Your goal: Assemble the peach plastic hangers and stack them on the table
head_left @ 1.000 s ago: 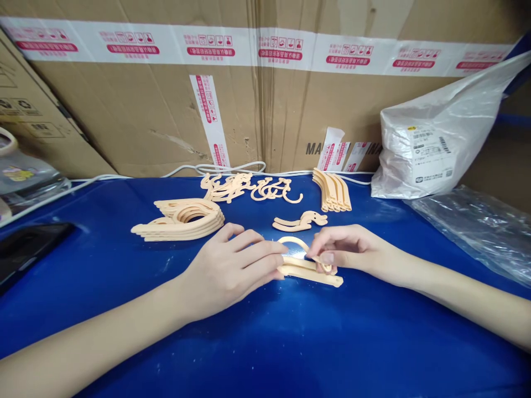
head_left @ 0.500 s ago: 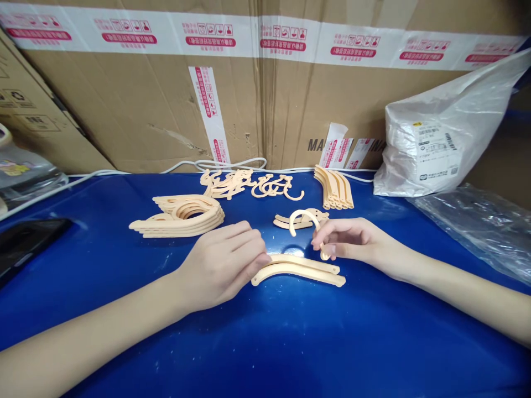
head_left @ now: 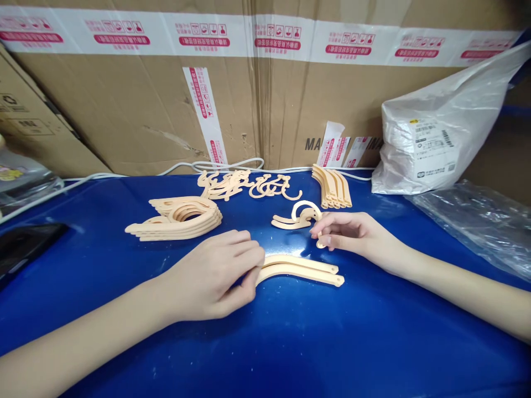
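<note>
My left hand (head_left: 219, 276) is closed around the left end of the nearer of two cream, curved hanger arms (head_left: 307, 273). These bars lie side by side on the blue table, each with a small hole near its right end. Above and to the right, my right hand (head_left: 352, 235) pinches a cream hanger hook (head_left: 296, 209) by its stem, the curve facing up and left. Just behind the hook lie a few small cream pieces (head_left: 286, 223), which it partly covers. The left fingertips are hidden.
A stack of cream hanger parts (head_left: 178, 218) is at left. Loose parts (head_left: 226, 183), hooks (head_left: 271, 187) and a pile of arms (head_left: 332, 188) line the back. A white cable, cardboard boxes (head_left: 145, 105), a white bag (head_left: 440, 127), clear plastic (head_left: 477, 221) and a dark phone-like object (head_left: 29, 249) surround.
My left hand has shifted down slightly, and its fingers now cover the left end of the nearer hanger arm. My right hand has lifted the hook a little, away from the arms.
</note>
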Demonstrator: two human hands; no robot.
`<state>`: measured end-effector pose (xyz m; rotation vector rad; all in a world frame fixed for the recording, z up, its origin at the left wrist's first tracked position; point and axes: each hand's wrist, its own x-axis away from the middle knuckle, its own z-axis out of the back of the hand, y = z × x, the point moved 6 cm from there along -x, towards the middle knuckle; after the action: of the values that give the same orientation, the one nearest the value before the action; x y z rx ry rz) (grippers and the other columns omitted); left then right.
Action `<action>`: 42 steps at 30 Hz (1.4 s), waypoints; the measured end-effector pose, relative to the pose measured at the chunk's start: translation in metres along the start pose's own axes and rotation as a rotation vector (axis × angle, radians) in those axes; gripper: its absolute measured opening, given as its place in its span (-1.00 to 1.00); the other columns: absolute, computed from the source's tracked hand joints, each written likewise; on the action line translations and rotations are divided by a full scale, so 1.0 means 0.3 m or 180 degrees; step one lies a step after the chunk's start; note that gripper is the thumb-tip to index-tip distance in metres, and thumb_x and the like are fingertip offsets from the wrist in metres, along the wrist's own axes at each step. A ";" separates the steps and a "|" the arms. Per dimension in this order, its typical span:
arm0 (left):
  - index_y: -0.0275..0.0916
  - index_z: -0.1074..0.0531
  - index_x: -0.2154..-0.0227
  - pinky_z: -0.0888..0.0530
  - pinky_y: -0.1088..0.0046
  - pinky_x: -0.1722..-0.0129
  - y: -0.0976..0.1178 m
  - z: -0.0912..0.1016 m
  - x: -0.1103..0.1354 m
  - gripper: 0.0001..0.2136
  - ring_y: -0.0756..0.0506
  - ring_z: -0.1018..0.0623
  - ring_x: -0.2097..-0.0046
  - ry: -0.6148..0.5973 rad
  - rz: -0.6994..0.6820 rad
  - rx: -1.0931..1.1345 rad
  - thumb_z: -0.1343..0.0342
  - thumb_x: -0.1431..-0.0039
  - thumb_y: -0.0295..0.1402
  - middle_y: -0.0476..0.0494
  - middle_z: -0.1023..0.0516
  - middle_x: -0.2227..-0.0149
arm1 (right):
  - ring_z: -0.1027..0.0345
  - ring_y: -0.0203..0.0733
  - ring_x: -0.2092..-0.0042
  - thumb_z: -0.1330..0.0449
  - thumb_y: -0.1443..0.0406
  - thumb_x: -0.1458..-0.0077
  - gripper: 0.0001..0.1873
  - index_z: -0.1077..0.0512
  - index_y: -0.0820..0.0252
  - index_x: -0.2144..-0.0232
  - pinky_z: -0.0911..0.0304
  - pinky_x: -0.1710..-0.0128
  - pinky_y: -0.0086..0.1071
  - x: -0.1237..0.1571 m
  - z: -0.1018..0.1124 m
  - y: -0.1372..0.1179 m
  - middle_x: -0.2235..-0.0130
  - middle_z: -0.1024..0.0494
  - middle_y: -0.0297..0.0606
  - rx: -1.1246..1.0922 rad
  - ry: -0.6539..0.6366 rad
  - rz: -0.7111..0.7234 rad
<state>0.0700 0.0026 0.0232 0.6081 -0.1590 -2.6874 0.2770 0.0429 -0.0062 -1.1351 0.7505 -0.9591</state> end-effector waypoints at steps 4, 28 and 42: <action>-0.22 -0.27 0.44 -0.19 0.38 0.42 0.003 -0.019 0.002 -0.85 -0.05 -0.24 0.41 -0.0185 0.0050 -0.0348 0.00 -0.26 -0.36 0.00 -0.32 0.47 | -0.44 -0.24 0.29 -0.33 0.19 0.00 -0.80 -0.54 0.18 0.33 -0.35 0.24 -0.32 0.000 0.001 -0.011 0.33 -0.57 -0.27 0.0055 0.0035 0.0066; -0.22 -0.36 0.37 -0.35 0.54 0.40 -0.028 0.071 -0.002 -0.87 0.02 -0.37 0.35 0.0576 0.0959 0.0740 -0.13 -0.24 -0.30 -0.01 -0.38 0.34 | -0.43 -0.23 0.28 -0.32 0.17 -0.03 -0.78 -0.53 0.18 0.30 -0.33 0.26 -0.34 0.008 -0.010 -0.007 0.33 -0.55 -0.26 0.0090 -0.0073 0.0077; -0.24 -0.38 0.34 -0.56 0.46 0.37 -0.101 0.106 0.001 -0.80 -0.04 -0.58 0.33 0.0816 0.1578 0.1853 0.09 -0.35 -0.35 -0.08 -0.56 0.36 | -0.42 -0.26 0.28 -0.33 0.19 -0.03 -0.80 -0.54 0.17 0.30 -0.30 0.25 -0.37 0.009 -0.013 -0.010 0.33 -0.56 -0.28 0.0013 -0.0131 0.0042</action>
<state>0.0456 0.0311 0.0458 0.9276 -0.9097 -2.0473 0.2739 0.0386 -0.0045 -1.1419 0.7218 -0.9233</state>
